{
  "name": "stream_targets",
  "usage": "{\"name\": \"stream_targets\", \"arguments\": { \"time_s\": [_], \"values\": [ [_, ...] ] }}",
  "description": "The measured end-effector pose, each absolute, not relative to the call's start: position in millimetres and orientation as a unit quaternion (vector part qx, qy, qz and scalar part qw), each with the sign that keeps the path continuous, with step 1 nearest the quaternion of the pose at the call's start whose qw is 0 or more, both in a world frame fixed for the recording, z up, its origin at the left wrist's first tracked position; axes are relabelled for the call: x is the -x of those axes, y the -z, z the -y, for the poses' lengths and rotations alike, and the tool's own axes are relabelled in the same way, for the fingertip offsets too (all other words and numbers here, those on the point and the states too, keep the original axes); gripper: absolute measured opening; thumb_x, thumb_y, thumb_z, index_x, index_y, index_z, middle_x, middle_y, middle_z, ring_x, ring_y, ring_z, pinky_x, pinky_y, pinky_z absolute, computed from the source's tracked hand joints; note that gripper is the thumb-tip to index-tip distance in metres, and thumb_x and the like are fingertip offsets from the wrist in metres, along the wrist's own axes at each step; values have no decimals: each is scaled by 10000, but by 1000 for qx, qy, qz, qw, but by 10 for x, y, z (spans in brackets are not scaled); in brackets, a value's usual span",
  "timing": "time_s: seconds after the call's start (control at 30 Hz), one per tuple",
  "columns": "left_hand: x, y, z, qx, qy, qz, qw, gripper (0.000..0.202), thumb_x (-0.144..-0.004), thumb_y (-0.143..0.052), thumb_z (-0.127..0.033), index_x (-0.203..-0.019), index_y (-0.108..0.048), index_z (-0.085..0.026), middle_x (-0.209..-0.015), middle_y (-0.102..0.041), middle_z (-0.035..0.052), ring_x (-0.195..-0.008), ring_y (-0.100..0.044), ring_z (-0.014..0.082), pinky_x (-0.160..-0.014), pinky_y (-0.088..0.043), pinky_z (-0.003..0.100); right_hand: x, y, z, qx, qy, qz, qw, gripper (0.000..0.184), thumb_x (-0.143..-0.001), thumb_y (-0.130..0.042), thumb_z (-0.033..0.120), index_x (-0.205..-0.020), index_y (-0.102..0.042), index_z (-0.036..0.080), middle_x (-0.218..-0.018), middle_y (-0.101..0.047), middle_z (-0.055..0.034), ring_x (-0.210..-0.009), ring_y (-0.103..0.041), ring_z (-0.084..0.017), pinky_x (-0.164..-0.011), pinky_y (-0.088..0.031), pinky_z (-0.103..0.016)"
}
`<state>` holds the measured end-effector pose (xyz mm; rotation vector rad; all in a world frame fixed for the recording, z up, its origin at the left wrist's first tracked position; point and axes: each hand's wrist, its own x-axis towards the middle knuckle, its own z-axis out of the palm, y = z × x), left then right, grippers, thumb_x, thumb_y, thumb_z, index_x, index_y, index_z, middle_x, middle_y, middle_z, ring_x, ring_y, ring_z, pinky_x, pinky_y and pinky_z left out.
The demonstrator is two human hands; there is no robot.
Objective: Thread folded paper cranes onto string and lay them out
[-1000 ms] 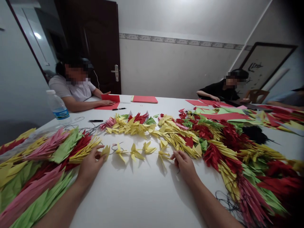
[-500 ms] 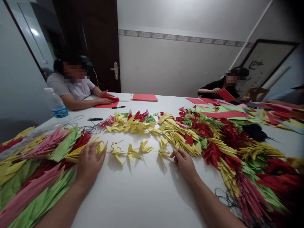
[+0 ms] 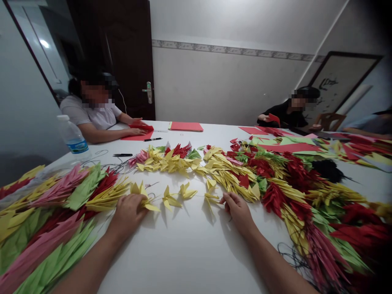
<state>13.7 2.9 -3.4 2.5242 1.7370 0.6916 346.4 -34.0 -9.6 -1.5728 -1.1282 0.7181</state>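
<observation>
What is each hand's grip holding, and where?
The left hand grips a yellow paper unit by its near end; what the right hand holds cannot be told.

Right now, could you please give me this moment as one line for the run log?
left hand: touching folded yellow paper piece | right hand: beside another folded yellow paper piece
</observation>
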Motion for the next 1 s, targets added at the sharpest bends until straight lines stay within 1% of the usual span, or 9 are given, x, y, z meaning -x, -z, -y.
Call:
{"name": "stream_targets", "arguments": {
  "time_s": [0.1,0.27,0.37,0.43,0.5,0.63,0.7,0.83,1.0],
  "values": [
    [-121,24,-50,-804,-227,-549,15,175,-749,-484,-325,-802,-581,-189,-856,-643,53,-858,-551,223,-823,-348,373,-3463,88,345,654,-298,466,516,409,-712,-471,556,-584,-533,173,-415,-399,40,-414,-357,-105,-441,-283,-232],
    [-151,-48,-38,-801,-246,-546,19,311,-790,-408,-433,-626,-503,-187,-665,-588,32,-698,-530,193,-716,-382,327,-3466,80,354,650,-300,465,521,392,-723,-489,534,-592,-543,167,-426,-413,37,-417,-371,-103,-442,-287,-228],
    [-157,-79,-29,-800,-245,-547,37,319,-784,-384,-425,-584,-479,-195,-614,-573,28,-653,-531,190,-648,-394,298,-3473,91,353,648,-302,467,520,400,-723,-486,540,-592,-544,167,-422,-404,40,-412,-360,-101,-438,-281,-228],
    [-149,-76,-24,-797,-242,-551,58,268,-770,-384,-385,-641,-528,-199,-658,-604,36,-678,-555,196,-638,-404,287,-3476,96,350,649,-305,468,517,404,-721,-481,548,-595,-544,170,-417,-401,41,-410,-357,-103,-435,-278,-229],
    [-136,-63,-18,-781,-247,-569,78,273,-767,-384,-377,-821,-585,-201,-742,-640,42,-732,-583,204,-657,-419,284,-3477,94,350,650,-306,469,514,400,-720,-479,549,-596,-542,174,-414,-403,41,-411,-361,-106,-434,-278,-231],
    [-125,-64,-3,-745,-254,-605,123,469,-785,-378,-446,-1189,-464,-225,-876,-667,33,-825,-616,202,-703,-433,274,-3476,88,350,650,-304,471,513,399,-715,-477,548,-589,-537,174,-410,-403,40,-409,-367,-107,-436,-281,-235],
    [-131,-87,3,-747,-239,-605,141,430,-790,-367,-462,-1113,-528,-228,-877,-674,30,-827,-618,196,-688,-427,256,-3478,94,349,649,-304,472,513,400,-717,-477,548,-591,-538,173,-408,-401,40,-405,-364,-107,-433,-281,-236],
    [-141,-126,10,-757,-223,-598,138,391,-794,-356,-480,-791,-625,-196,-672,-660,18,-641,-592,173,-568,-385,237,-3486,112,344,648,-304,471,515,393,-725,-481,539,-595,-545,174,-403,-402,43,-399,-363,-106,-429,-282,-235],
    [-128,-132,14,-741,-258,-604,140,398,-793,-373,-480,-797,-639,-184,-666,-664,11,-626,-586,168,-555,-375,232,-3488,110,346,646,-305,475,515,385,-732,-481,529,-596,-541,173,-413,-415,38,-406,-377,-107,-437,-291,-235]
  ]
}}
